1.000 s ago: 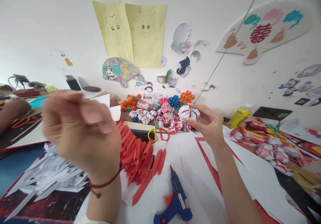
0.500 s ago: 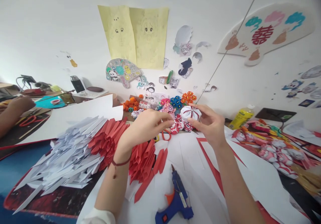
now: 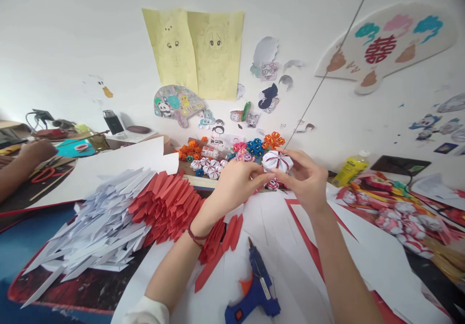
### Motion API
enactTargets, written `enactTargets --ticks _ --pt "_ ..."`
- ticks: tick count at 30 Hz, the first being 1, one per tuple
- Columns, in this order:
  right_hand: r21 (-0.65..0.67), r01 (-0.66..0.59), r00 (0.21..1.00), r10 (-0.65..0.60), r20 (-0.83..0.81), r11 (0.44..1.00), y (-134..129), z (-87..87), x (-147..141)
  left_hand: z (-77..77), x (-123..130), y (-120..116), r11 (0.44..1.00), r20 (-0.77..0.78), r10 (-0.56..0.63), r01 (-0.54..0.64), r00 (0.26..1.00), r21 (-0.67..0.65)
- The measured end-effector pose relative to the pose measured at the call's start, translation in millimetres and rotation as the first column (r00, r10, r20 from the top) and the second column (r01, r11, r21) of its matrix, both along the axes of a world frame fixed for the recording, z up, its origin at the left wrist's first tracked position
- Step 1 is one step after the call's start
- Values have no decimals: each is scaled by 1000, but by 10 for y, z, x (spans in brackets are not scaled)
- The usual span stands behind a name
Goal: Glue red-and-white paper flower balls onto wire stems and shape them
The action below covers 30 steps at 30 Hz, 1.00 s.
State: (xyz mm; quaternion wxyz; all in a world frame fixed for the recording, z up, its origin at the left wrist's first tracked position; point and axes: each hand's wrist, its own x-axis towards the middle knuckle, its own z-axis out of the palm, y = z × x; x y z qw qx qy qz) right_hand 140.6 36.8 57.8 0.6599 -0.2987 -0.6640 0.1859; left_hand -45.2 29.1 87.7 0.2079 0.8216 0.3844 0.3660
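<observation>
A white round flower with dark red stripes (image 3: 276, 161) is pinched in my right hand (image 3: 307, 176), above the paper-covered table. My left hand (image 3: 241, 181) comes up from the left, its fingertips drawn together at the lower left of the flower; whether they grip part of it is too small to tell. A thin string (image 3: 329, 69) runs from the flower up to the top right. Below my hands a blue glue gun (image 3: 256, 285) lies on white paper. Red folded strips (image 3: 169, 203) lie left of my left forearm, beside a heap of white strips (image 3: 105, 217).
Small orange, blue and white-red flowers (image 3: 212, 168) stand along the wall. A yellow bottle (image 3: 350, 169) and a pile of colourful ribbons and flowers (image 3: 403, 217) are at the right. Another person's hand (image 3: 38, 152) is at the far left, near red-handled scissors (image 3: 43, 175).
My left hand has moved right toward the flower, uncovering white-striped flowers and more red strips. The striped flower has turned slightly in my right hand. The other person's hand has shifted right.
</observation>
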Motion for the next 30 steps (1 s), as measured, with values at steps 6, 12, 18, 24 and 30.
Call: enactTargets --ticks 6,12,18,24,30 --pt "3 19 1000 -19 -11 1000 33 -13 42 -68 -25 124 915 317 -208 298 925 -271" --pt "-5 44 999 -44 -8 999 49 -30 74 -21 -219 186 807 716 -275 559 642 -191" --pt "-2 32 999 -32 -31 999 78 -46 109 212 -415 -28 887 893 -326 428 309 176" --pt "-17 16 999 -16 -44 1000 113 -62 111 305 -542 -136 891 858 -426 295 285 345" --pt "-28 10 999 -11 -38 1000 46 -1 78 181 -423 -29 979 351 -197 166 915 117"
